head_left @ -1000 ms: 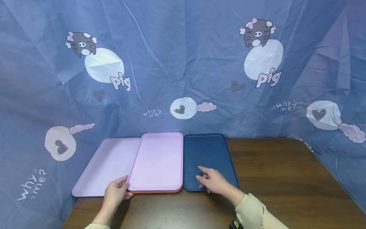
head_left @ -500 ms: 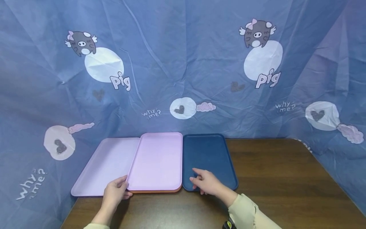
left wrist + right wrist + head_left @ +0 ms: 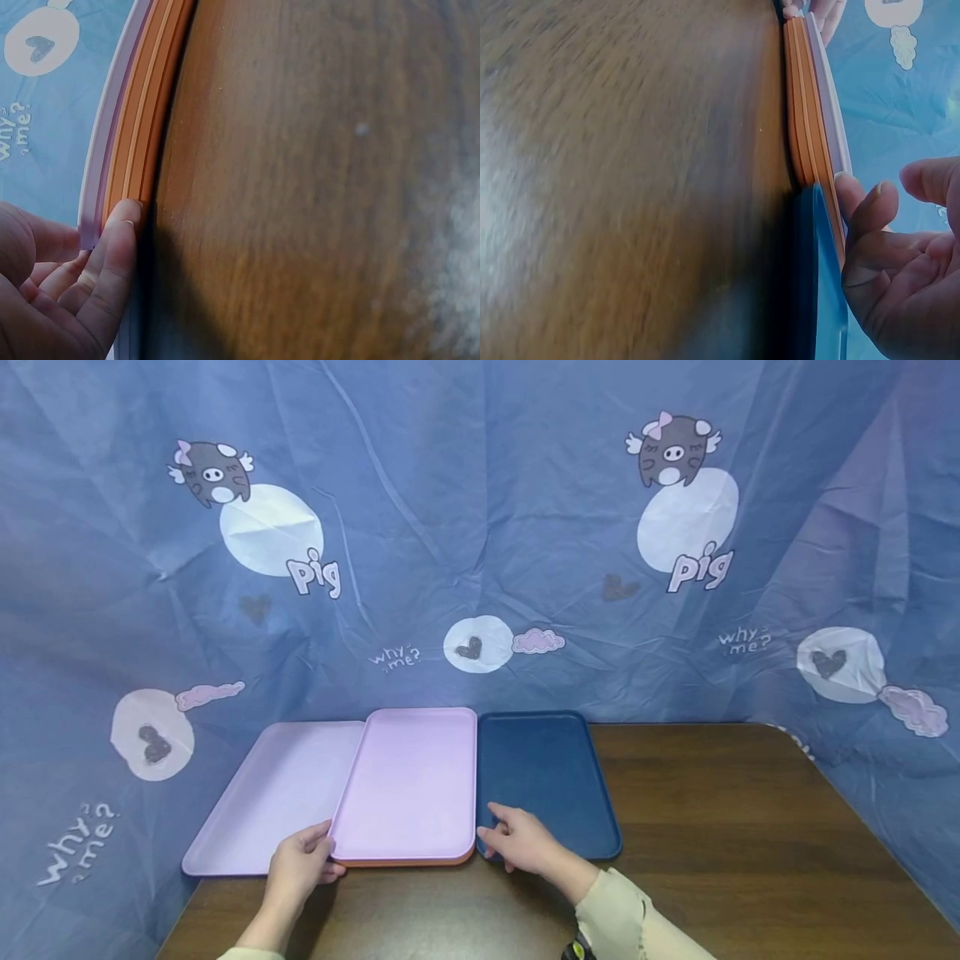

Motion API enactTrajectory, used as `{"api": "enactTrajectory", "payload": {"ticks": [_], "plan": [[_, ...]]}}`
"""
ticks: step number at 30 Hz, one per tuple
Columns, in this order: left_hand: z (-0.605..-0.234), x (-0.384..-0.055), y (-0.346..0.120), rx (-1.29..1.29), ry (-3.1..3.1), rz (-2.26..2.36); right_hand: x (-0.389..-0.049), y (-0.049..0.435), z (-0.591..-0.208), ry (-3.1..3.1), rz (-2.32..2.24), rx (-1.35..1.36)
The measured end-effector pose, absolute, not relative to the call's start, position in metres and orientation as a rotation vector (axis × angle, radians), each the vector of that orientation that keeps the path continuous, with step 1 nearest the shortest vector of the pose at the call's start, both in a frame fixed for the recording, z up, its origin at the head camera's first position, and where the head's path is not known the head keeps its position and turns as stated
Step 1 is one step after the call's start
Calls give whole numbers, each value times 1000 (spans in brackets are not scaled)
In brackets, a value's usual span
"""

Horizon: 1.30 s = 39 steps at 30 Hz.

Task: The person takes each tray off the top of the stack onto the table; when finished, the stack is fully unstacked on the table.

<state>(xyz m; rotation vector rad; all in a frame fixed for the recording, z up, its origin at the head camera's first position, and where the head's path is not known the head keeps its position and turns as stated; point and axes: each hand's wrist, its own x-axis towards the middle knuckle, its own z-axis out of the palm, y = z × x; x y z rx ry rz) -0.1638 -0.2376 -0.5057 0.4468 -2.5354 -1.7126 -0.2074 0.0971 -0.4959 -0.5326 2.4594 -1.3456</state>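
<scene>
A pink tray [image 3: 408, 785] lies on top of orange trays [image 3: 146, 112], forming a stack at the table's back. My left hand [image 3: 300, 862] holds the stack's front left corner: in the left wrist view the thumb is at the pink rim and the fingers lie against the orange edges. Over the front of a dark blue tray [image 3: 536, 760], right of the stack, is my right hand [image 3: 522, 843], holding nothing. Its index finger points left, and in the right wrist view the fingertips [image 3: 877, 202] are right at the stack's side.
Left of the stack lies a lavender tray [image 3: 288, 785], partly overlapped by the pink one. A wooden table [image 3: 720, 827] carries all the trays. Printed blue cloth [image 3: 420, 527] hangs behind and along both sides.
My right hand has moved left across the front of the blue tray, up close to the stack. The left hand keeps its place at the stack's corner.
</scene>
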Motion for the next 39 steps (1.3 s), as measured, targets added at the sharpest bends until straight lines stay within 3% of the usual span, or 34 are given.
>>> {"api": "enactTrajectory", "payload": {"ticks": [39], "plan": [[-510, -164, -240, 470, -2502, -1772, -202, 60, -507, 2581, -1349, -474]]}}
